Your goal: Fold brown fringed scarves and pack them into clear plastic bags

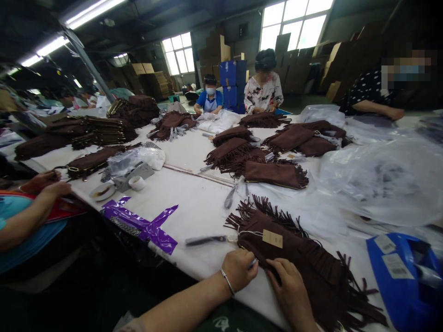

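Observation:
A dark brown fringed bag (294, 251) lies slantwise on the table in front of me, a tan paper tag (272, 238) tied to it by a white string. At its near edge, my left hand (240, 269) is closed in a fist, with the bluish end of a small object showing by the thumb; the rest of that object is hidden. Just to the right, my right hand (289, 286) has its bent fingers and thumb closed on the bag's near edge. Scissors or snips with dark blades (206, 240) lie beyond my left hand.
More brown bags (273, 174) are piled across the white table (194, 193). Purple tape (157, 228) covers the near edge. A blue plastic holder (398, 276) stands at right, beside clear plastic bags (384, 175). A white cup (136, 183) stands left; co-workers sit around.

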### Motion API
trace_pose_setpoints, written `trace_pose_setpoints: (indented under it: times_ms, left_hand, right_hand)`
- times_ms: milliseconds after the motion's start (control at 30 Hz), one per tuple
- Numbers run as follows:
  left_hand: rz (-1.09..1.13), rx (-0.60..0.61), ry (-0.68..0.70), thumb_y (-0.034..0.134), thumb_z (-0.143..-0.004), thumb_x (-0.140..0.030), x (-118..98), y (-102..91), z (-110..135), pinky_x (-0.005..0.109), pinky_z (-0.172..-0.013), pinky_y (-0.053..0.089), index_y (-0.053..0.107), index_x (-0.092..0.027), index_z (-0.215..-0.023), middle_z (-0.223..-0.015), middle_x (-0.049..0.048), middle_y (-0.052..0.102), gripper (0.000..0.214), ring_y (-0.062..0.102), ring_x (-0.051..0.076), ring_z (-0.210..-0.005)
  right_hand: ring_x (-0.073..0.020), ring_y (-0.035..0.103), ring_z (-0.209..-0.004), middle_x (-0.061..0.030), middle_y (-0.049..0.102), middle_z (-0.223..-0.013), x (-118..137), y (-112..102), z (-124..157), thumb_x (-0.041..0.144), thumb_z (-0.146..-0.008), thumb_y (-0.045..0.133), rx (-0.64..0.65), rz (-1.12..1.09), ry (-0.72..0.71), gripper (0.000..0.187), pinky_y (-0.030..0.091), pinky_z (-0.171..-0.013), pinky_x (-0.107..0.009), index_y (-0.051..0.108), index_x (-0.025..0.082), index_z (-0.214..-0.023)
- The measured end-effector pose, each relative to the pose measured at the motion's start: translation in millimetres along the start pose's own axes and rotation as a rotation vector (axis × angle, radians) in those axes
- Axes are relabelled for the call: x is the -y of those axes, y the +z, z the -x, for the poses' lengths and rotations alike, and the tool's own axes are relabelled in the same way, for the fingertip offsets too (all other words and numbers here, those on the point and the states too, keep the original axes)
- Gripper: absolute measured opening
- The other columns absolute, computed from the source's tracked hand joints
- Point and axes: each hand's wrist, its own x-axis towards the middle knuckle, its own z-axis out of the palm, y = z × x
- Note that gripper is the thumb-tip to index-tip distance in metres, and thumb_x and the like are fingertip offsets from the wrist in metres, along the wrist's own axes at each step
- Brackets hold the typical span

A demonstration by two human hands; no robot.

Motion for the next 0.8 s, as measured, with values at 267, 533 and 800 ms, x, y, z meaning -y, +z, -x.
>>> trace_pose_setpoints:
  times_ms: [267,533,800]
  left_hand:
    - [-0.099,0.041,0.100,0.054,-0.088,-0.034,54,-32.3,1,0.027,-0.064,0.042,0.055,-0.017,-0.081,-0.077,0.0026,0.062,0.018,0.056,0.017,-0.072]
    - [-0.024,0.060,-0.032,0.057,-0.086,-0.038,71,-69.6,-5,0.033,-0.083,0.041,0.054,-0.019,-0.100,-0.097,0.0055,0.057,0.024,0.050,0.021,-0.094]
    - [0.001,0.184,-0.197,0.061,-0.077,-0.021,90,-70.2,6,0.031,-0.085,0.038,0.053,-0.018,-0.086,-0.096,0.0047,0.056,0.012,0.048,0.020,-0.094]
  right_hand:
    - [-0.0206,0.056,-0.087,-0.0049,0.059,-0.093,-14,5,2,0.032,-0.086,0.054,-0.007,-0.002,-0.077,0.024,0.047,-0.079,-0.038,0.056,0.025,-0.109]
    - [-0.0209,0.058,-0.087,-0.0051,0.060,-0.093,-15,5,3,0.035,-0.084,0.057,-0.029,0.018,-0.072,0.025,0.049,-0.079,-0.037,0.057,0.025,-0.107]
    - [-0.0208,0.057,-0.101,-0.0049,0.061,-0.107,38,-2,-34,0.034,-0.087,0.053,0.026,0.060,-0.233,0.032,0.047,-0.087,-0.038,0.052,0.028,-0.119]
